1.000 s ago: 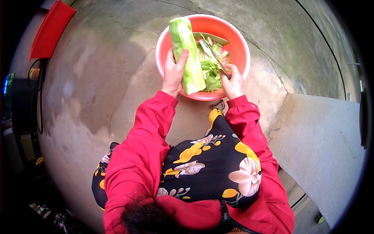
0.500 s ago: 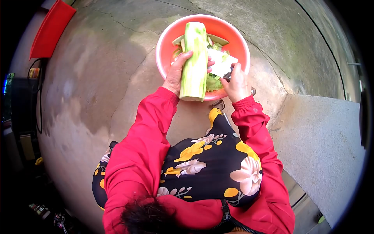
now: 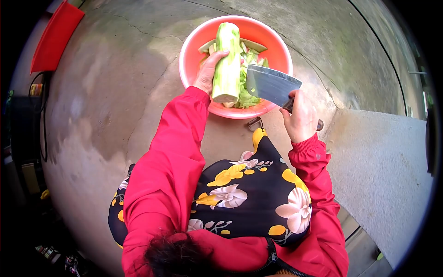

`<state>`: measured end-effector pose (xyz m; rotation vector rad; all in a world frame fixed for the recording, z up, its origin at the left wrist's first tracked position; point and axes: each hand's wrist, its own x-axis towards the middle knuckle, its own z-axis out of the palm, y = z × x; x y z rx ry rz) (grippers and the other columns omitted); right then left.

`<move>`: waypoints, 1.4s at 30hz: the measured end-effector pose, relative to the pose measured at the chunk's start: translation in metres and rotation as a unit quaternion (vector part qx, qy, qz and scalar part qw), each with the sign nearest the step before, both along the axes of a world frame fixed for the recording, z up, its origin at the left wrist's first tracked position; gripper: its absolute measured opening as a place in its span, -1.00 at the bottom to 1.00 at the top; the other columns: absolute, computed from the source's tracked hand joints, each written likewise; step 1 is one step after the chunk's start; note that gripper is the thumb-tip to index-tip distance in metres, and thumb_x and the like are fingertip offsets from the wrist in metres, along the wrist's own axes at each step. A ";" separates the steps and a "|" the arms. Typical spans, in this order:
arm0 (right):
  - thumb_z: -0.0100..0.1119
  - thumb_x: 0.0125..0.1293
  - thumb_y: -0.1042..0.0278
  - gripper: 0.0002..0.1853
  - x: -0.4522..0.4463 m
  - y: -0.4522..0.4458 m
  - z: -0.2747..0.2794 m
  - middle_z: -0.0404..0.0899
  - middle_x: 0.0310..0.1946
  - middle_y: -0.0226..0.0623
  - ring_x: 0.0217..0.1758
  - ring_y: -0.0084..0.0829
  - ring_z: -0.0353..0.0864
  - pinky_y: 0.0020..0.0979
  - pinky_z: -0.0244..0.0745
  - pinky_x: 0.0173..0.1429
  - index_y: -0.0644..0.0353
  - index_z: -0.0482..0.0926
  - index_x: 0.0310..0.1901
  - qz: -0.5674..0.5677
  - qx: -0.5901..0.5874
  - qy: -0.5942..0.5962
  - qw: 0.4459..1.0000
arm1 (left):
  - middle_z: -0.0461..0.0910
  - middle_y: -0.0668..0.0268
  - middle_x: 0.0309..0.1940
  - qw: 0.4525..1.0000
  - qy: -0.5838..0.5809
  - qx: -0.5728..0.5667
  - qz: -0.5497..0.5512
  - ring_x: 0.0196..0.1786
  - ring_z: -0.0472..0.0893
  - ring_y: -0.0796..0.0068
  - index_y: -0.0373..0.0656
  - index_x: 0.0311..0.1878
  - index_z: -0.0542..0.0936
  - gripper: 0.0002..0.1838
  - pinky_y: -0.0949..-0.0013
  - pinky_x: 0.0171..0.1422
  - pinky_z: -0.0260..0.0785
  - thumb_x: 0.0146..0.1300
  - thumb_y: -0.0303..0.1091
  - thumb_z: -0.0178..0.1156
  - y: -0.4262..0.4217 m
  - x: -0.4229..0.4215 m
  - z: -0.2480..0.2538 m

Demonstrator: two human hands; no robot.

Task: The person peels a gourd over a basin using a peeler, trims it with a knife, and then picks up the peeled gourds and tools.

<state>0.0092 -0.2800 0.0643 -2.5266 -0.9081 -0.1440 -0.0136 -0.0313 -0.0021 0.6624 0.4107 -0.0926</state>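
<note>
A long, pale green peeled vegetable [image 3: 227,64] stands lengthwise over the left part of a pink-red basin [image 3: 188,64]. My left hand [image 3: 210,71] is wrapped round it from the left, its fingers partly hidden behind. My right hand [image 3: 301,115], to the right of the basin's near edge, grips the dark handle of a cleaver. The cleaver's broad grey blade [image 3: 273,85] points left over the basin, its tip a little apart from the vegetable. Green peelings [image 3: 249,94] and a pale cut piece [image 3: 253,45] lie inside the basin.
The basin rests on a cracked concrete floor [image 3: 106,92]. A metal object [image 3: 254,123] lies just below its near rim. A red object [image 3: 57,34] is at the upper left, with a black cable beneath. A raised grey slab [image 3: 374,152] is at the right.
The cleaver has swung from over the peelings out to the right with my right hand, its blade now broadside. My left hand has turned the vegetable more upright in view.
</note>
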 end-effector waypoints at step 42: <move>0.47 -0.10 0.28 -0.39 -0.005 0.086 -0.038 0.48 -0.35 -0.33 -0.28 -0.52 0.53 -0.51 0.46 -0.26 0.34 0.31 -0.09 -0.050 0.350 0.466 0.811 | 0.46 0.18 -0.07 0.974 -0.095 0.033 0.202 -0.03 0.52 0.34 -0.20 0.13 0.29 -0.51 0.24 0.04 0.43 0.23 -0.17 0.16 0.000 -0.025 0.013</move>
